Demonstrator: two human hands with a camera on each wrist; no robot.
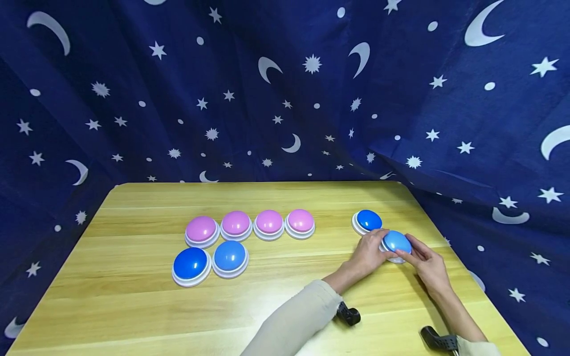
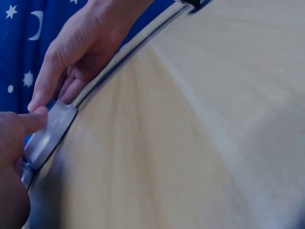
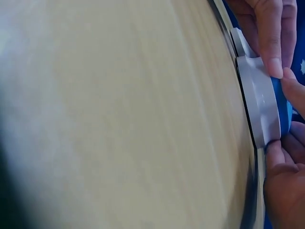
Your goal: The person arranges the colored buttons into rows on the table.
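On the right side of the table, a light blue dome push button point(image 1: 397, 242) with a white base point(image 3: 259, 102) is held between both hands. My left hand point(image 1: 368, 251) grips its left side, fingers at the far edge and thumb at the near edge. My right hand point(image 1: 431, 269) holds it from the right, its thumb close to the left thumb. Just behind stands a dark blue push button point(image 1: 369, 220), its base partly covered by the left hand. The left wrist view shows the held button's white side low over the tabletop.
Several pink push buttons point(image 1: 269, 221) stand in a row left of centre on the wooden table point(image 1: 285, 306). In front of them sit another dark blue button point(image 1: 190, 263) and another light blue one point(image 1: 229, 256). A starry blue curtain point(image 1: 240, 118) hangs behind and around the sides.
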